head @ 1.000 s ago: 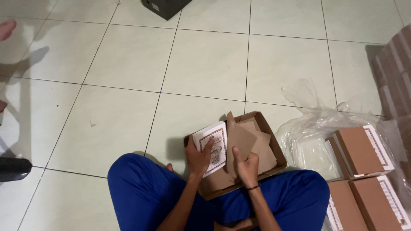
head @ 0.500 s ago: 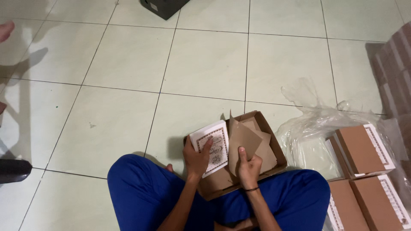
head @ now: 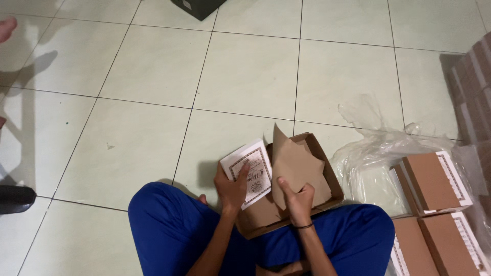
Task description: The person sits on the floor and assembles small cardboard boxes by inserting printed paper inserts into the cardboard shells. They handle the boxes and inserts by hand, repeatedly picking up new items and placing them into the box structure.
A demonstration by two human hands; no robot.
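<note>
Lifting now — right hand (head: 298,200) pinches the brown flap (head: 294,166) higher above the box (head: 327,179); left hand (head: 232,188) stays clamped on the white printed lid (head: 253,171).

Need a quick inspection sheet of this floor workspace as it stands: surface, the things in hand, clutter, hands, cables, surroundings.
Surface: pale tiled floor with dark grout lines; the person sits on it in blue trousers.
Job's things: open brown cardboard box on the lap; brown paper sheet standing up in it; white printed lid flap on its left side.
Clutter: clear plastic wrap; closed brown boxes with white patterned edges to the right.
Hands: left hand grips the lid flap; right hand holds the paper sheet's lower edge.
Cables: nothing seen.
Surroundings: dark box at top; stacked brown boxes far right; dark shoe at left.
</note>
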